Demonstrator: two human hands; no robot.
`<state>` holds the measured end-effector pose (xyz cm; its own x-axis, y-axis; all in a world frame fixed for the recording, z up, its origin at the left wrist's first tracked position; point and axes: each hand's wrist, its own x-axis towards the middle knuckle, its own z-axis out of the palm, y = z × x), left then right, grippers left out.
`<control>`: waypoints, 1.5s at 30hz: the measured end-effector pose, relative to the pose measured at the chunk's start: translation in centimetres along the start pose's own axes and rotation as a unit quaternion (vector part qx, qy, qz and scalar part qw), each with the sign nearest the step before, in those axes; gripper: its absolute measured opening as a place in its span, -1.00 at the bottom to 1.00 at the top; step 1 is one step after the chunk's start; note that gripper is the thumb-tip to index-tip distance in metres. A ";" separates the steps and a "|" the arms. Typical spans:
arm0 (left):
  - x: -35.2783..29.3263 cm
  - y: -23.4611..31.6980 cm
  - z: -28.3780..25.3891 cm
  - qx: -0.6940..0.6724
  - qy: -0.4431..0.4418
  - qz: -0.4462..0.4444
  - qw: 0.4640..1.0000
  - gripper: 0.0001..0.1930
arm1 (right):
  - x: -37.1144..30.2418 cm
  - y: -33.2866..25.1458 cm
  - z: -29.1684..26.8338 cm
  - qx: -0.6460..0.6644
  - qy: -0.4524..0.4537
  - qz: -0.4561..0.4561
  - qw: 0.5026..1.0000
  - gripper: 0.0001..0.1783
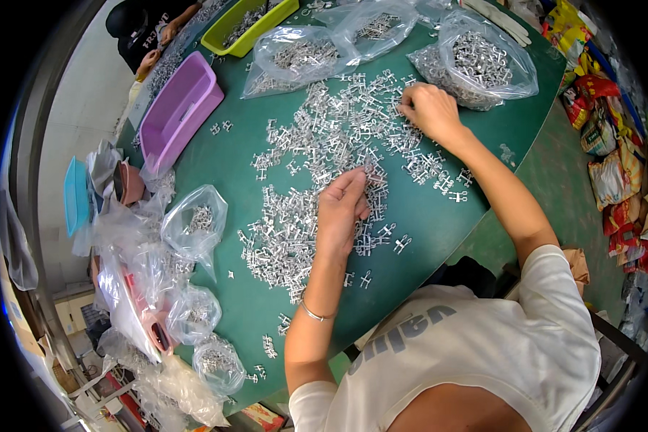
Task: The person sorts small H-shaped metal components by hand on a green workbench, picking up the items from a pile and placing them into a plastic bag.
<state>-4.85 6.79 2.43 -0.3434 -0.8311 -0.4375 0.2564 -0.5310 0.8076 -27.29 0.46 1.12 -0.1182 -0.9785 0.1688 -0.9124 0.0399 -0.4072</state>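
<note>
A wide heap of small silvery metal clips (288, 241) spreads over the green table (234, 162). My left hand (342, 209) is closed above the middle of the heap, thumb and fingertips drawn together. What it pinches, if anything, is too small to make out. Farther right, my right hand (432, 113) reaches down to the heap's far right edge with its fingers curled in. Its fingertips touch or hover over the clips there, and any piece between them is hidden. A clear plastic bag full of similar pieces (479, 61) stands just beyond my right hand.
More clear bags of metal pieces (306, 54) lie along the far side. A purple bin (180, 115) and a yellow-green bin (245, 27) stand at the far left. Small filled bags (198, 223) line the left edge. Another person's hand (149, 61) works at upper left.
</note>
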 end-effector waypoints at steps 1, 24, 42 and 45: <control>-0.1 -0.1 0.0 0.008 0.005 0.002 1.000 -0.82 | 0.2 0.1 0.3 -0.019 -0.012 0.025 0.999 -0.70; -1.8 -0.1 -1.1 0.523 0.112 0.346 0.770 -0.82 | -6.2 -3.0 -1.8 0.491 -0.255 0.122 0.824 -0.84; -2.1 1.3 -1.6 0.100 0.016 0.021 0.995 -0.84 | -7.6 -4.7 -1.2 0.499 -0.271 -0.019 0.823 -0.68; -2.2 1.5 -1.3 0.107 0.039 0.032 0.993 -0.87 | -7.9 -4.7 -1.2 0.510 -0.250 -0.021 0.823 -0.74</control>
<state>-2.53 7.65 4.09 -0.2590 -0.8769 -0.4050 0.0740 -0.4361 0.8969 -22.55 8.23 2.79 0.3144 -0.9456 -0.0843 -0.0781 0.0627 -0.9950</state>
